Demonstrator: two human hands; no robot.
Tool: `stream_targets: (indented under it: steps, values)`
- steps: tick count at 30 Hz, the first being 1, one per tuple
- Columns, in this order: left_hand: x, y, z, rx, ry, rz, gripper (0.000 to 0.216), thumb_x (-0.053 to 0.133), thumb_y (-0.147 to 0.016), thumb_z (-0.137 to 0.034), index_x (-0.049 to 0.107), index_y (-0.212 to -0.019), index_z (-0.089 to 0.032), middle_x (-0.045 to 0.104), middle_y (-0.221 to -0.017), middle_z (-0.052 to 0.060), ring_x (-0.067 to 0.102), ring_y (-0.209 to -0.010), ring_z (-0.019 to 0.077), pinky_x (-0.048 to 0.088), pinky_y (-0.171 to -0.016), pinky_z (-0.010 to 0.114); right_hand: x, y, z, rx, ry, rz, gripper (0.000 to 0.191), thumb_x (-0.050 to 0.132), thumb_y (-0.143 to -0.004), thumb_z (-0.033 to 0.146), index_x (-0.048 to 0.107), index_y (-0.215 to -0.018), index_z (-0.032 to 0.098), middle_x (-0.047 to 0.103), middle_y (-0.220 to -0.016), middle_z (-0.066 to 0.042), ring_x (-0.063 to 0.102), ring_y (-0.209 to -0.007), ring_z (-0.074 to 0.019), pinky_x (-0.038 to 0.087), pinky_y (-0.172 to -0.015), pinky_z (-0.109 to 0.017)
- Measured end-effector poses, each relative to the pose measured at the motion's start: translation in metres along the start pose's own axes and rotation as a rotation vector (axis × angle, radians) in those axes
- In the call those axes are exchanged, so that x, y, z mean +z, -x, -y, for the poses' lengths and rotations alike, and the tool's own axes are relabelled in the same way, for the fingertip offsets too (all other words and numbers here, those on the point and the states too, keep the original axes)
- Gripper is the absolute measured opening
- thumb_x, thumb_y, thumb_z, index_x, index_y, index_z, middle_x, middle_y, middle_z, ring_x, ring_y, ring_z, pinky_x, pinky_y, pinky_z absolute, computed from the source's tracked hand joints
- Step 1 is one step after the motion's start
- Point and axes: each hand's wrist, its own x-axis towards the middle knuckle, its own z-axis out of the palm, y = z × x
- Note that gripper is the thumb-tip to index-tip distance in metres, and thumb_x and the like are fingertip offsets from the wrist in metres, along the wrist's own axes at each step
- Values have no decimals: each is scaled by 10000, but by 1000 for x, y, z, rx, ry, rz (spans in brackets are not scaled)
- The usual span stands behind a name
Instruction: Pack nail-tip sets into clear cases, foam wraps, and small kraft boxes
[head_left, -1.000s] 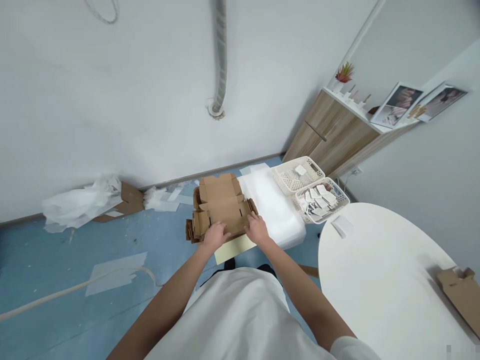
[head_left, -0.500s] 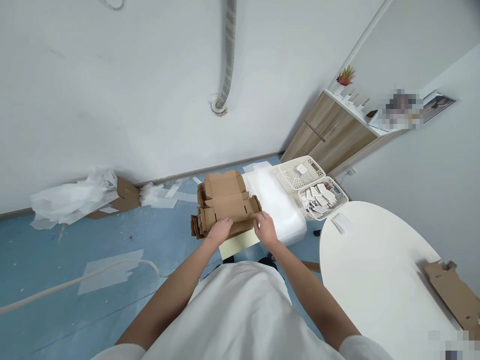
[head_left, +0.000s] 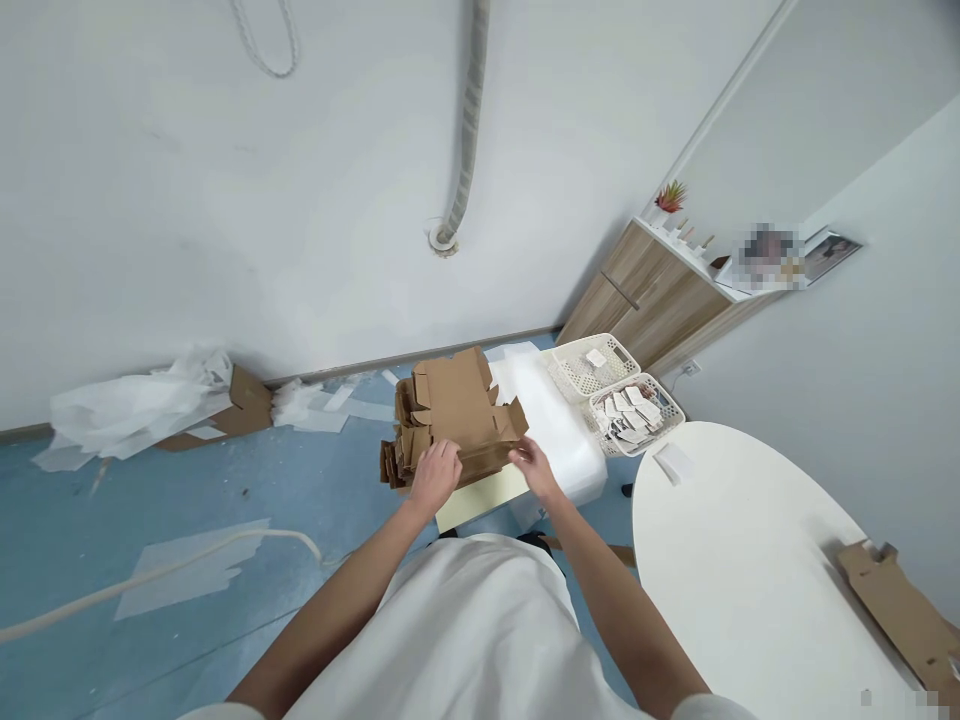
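Observation:
A flat, partly folded brown cardboard box (head_left: pixel 459 398) lies on top of a stack of similar cardboard blanks (head_left: pixel 392 462), its side flaps sticking up. My left hand (head_left: pixel 437 477) is closed on the front edge of the box, left of its middle. At the front right corner, just under a raised flap, my right hand (head_left: pixel 535 469) pinches the same edge with bent fingers. Its fingertips are partly hidden by the cardboard. A pale yellow surface (head_left: pixel 480 500) shows below the stack.
White foam wrap (head_left: pixel 559 425) lies right of the stack, beside two white baskets (head_left: pixel 600 362), one full of small white packets (head_left: pixel 631 412). A round white table (head_left: pixel 735 560) stands at right with another cardboard blank (head_left: pixel 896 610). Wrapping scraps (head_left: pixel 142 400) and a hose (head_left: pixel 150 575) are on the left.
The box's large back panel now stands out more, lifted and tilted, and the front edge has turned under my hands. My right hand's fingers have loosened slightly. The view has shifted a little.

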Motion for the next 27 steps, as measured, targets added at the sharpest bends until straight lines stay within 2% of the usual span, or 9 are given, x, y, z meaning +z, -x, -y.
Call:
stream_targets:
  steps: [3, 9, 12, 14, 16, 19, 20, 24, 27]
  values:
    - [1, 8, -4, 52, 23, -41, 219, 354, -778, -106, 538, -865, -187, 575, -896, 86, 521, -896, 225, 402, -813, 375, -14, -10, 16, 127, -215, -78, 634, 519, -746, 497, 352, -1301, 237, 509, -1230, -116, 567, -1011, -218, 475, -775, -354]
    - [10, 28, -16, 210, 18, -26, 241, 335, -781, -95, 542, -843, -201, 579, -898, 69, 507, -935, 210, 313, -960, 421, -34, -32, 53, 185, -68, -27, 856, 679, -597, 494, 301, -1326, 253, 368, -1354, -139, 529, -1058, -232, 463, -795, -338]
    - [14, 41, -17, 254, 27, -3, 235, 331, -785, -101, 541, -811, -204, 583, -893, 62, 506, -944, 200, 260, -1004, 443, -42, -34, 57, 262, -100, 144, 668, 574, -673, 553, 416, -1251, 259, 432, -1312, -121, 545, -1030, -233, 460, -775, -352]
    - [16, 49, -16, 265, 55, 10, 236, 331, -780, -97, 541, -797, -204, 585, -883, 61, 506, -945, 198, 243, -1015, 457, -44, -33, 53, 318, -118, 170, 563, 481, -725, 571, 483, -1182, 242, 506, -1238, -112, 560, -998, -227, 459, -759, -353]
    - [18, 56, -16, 276, 89, 24, 238, 330, -777, -95, 542, -794, -203, 587, -881, 61, 505, -947, 195, 228, -1023, 471, -42, -31, 43, 336, -44, 25, 566, 530, -701, 521, 486, -1167, 202, 546, -1174, -129, 569, -965, -225, 449, -766, -348]
    - [19, 62, -18, 287, 124, 49, 243, 323, -785, -108, 546, -799, -205, 591, -890, 61, 508, -960, 191, 197, -1039, 495, -38, -29, 24, 310, 112, -280, 719, 674, -574, 375, 427, -1213, 159, 542, -1153, -163, 570, -932, -227, 436, -780, -344]
    - [19, 63, -19, 289, 134, 55, 246, 321, -789, -113, 549, -800, -205, 592, -891, 63, 510, -963, 190, 185, -1043, 503, -38, -28, 17, 309, 116, -326, 725, 683, -554, 339, 430, -1207, 153, 547, -1141, -166, 576, -910, -227, 440, -768, -345]
    - [20, 62, -26, 314, 188, 95, 248, 335, -802, -137, 572, -829, -205, 594, -931, 74, 500, -1016, 197, 131, -1056, 521, -42, -19, -3, 351, -36, -245, 381, 592, -622, 285, 571, -975, 144, 642, -955, -117, 611, -775, -211, 468, -664, -331]
    - [25, 56, -33, 177, 202, -2, 223, 416, -806, -220, 564, -972, -198, 519, -1148, 117, 391, -1174, 255, 77, -1045, 555, -55, -6, -13, 325, -136, -271, 258, 560, -645, 280, 587, -875, 167, 664, -909, -73, 615, -769, -202, 478, -651, -318]
